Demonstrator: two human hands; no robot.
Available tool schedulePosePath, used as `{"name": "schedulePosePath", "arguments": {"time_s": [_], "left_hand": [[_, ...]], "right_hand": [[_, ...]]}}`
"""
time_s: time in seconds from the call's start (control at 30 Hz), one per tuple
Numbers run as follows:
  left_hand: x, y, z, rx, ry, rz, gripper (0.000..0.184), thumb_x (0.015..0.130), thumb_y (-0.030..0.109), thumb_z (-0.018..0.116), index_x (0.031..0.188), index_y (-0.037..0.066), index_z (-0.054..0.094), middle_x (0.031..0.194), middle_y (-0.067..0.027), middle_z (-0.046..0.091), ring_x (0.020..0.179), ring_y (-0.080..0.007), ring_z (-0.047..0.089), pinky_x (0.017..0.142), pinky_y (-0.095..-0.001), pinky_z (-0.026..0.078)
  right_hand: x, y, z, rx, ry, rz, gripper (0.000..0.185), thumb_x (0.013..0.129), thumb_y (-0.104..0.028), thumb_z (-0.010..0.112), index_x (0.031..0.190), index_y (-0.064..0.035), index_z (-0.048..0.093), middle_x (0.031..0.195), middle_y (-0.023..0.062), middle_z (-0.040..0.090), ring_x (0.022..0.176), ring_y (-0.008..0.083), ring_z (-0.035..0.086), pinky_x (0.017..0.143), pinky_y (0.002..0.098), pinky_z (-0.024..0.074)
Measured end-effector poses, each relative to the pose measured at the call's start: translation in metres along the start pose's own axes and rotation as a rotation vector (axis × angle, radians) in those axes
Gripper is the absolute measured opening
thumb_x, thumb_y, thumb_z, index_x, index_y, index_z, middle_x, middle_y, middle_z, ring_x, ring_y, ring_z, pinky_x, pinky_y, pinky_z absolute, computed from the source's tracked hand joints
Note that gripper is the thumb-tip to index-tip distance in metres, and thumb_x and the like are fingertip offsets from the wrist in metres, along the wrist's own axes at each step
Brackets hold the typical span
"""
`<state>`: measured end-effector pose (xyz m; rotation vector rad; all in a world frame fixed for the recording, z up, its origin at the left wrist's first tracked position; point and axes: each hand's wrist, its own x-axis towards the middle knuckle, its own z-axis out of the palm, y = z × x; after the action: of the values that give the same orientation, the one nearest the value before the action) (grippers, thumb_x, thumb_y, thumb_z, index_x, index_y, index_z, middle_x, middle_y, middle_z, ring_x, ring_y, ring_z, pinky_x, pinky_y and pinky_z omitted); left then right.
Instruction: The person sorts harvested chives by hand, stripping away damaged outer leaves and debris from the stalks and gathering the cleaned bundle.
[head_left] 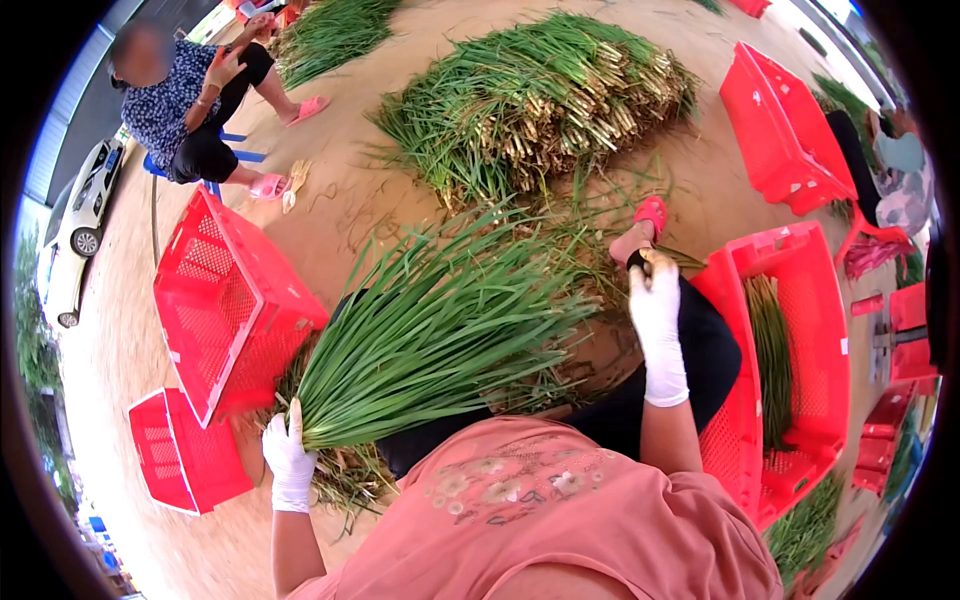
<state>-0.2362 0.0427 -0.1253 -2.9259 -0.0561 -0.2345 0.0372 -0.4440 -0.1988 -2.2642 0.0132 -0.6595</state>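
A broad, fanned-out bunch of garlic chives [430, 345] lies across my lap, leaves pointing away from me and to the right. My left hand [287, 452], in a white glove, is closed around its stem end at the left. On the other side, my right hand [655, 300], gloved too, is raised over my right knee with its fingers pinched together. Something dark and a thin brownish strip show at its fingertips; what they are I cannot make out. Close by on the right, a red crate [815, 350] holds an upright-looking row of chives [768, 360].
A large heap of chives [560, 110] lies on the ground ahead. Red crates stand left [235, 300], lower left [185, 450] and far right [785, 135]. Another person [185, 105] sits on a blue stool [235, 150] at upper left. White cars [90, 205] are parked behind.
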Motion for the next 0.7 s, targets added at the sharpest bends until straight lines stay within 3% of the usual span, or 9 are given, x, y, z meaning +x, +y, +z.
{"name": "schedulePosePath", "arguments": {"time_s": [0.07,0.13,0.2,0.27,0.37,0.47,0.7], "left_hand": [[0.001,-0.002,0.001,-0.037,0.01,0.012,0.09,0.053,0.005,0.068,0.135,0.011,0.032,0.094,-0.0155,0.047,0.082,-0.0338,0.05,0.068,-0.0425,0.041],[0.002,-0.002,0.002,-0.038,0.015,0.03,0.092,0.051,0.004,0.067,0.135,0.011,0.032,0.093,-0.0149,0.047,0.082,-0.0336,0.05,0.068,-0.0423,0.04],[0.003,0.0,0.004,-0.057,0.004,0.0,0.092,0.05,0.003,0.066,0.135,0.01,0.032,0.091,-0.0146,0.047,0.081,-0.0335,0.05,0.068,-0.0419,0.04],[0.005,0.003,0.002,-0.054,0.005,0.016,0.092,0.05,0.002,0.066,0.135,0.009,0.031,0.089,-0.0141,0.047,0.08,-0.0332,0.05,0.067,-0.042,0.04],[0.004,0.001,0.004,-0.062,0.002,-0.005,0.089,0.052,0.003,0.066,0.134,0.007,0.032,0.087,-0.014,0.048,0.076,-0.0329,0.05,0.064,-0.0413,0.04],[0.005,0.002,0.006,-0.101,-0.013,-0.026,0.088,0.053,0.003,0.066,0.134,0.006,0.033,0.086,-0.0142,0.048,0.074,-0.0328,0.05,0.063,-0.0403,0.041],[0.01,0.007,0.005,-0.169,0.004,-0.024,0.085,0.057,0.0,0.063,0.136,0.006,0.031,0.084,-0.0148,0.05,0.07,-0.0339,0.051,0.058,-0.0407,0.042]], "right_hand": [[0.018,-0.035,-0.017,0.515,-0.167,0.238,0.019,0.076,-0.008,0.062,0.094,-0.0002,0.062,0.088,0.0144,0.061,0.076,0.0305,0.059,0.071,0.0352,0.0477],[0.017,-0.044,-0.001,0.68,-0.446,0.37,0.016,0.077,-0.011,0.063,0.091,-0.0036,0.065,0.084,0.0113,0.063,0.072,0.0314,0.06,0.069,0.0334,0.048],[0.003,-0.013,0.046,0.246,-0.405,-0.068,0.014,0.076,-0.014,0.063,0.088,-0.0087,0.066,0.086,0.0092,0.064,0.076,0.029,0.06,0.068,0.033,0.0474],[-0.001,-0.024,0.059,-0.031,-0.373,-0.207,0.015,0.075,-0.019,0.062,0.087,-0.0119,0.065,0.089,0.007,0.063,0.085,0.0277,0.058,0.074,0.0377,0.0448],[-0.011,-0.03,0.072,-0.108,-0.439,-0.159,0.02,0.074,-0.023,0.059,0.09,-0.0132,0.064,0.096,0.0052,0.061,0.097,0.027,0.053,0.085,0.0445,0.0363],[-0.016,-0.032,0.083,-0.032,-0.441,-0.225,0.023,0.073,-0.024,0.061,0.092,-0.0122,0.063,0.097,0.0054,0.06,0.097,0.0259,0.053,0.084,0.0429,0.0363],[-0.021,-0.042,0.084,0.011,-0.451,-0.281,0.02,0.072,-0.027,0.063,0.083,-0.0109,0.065,0.08,0.0064,0.057,0.083,0.026,0.055,0.077,0.0389,0.0381]]}}
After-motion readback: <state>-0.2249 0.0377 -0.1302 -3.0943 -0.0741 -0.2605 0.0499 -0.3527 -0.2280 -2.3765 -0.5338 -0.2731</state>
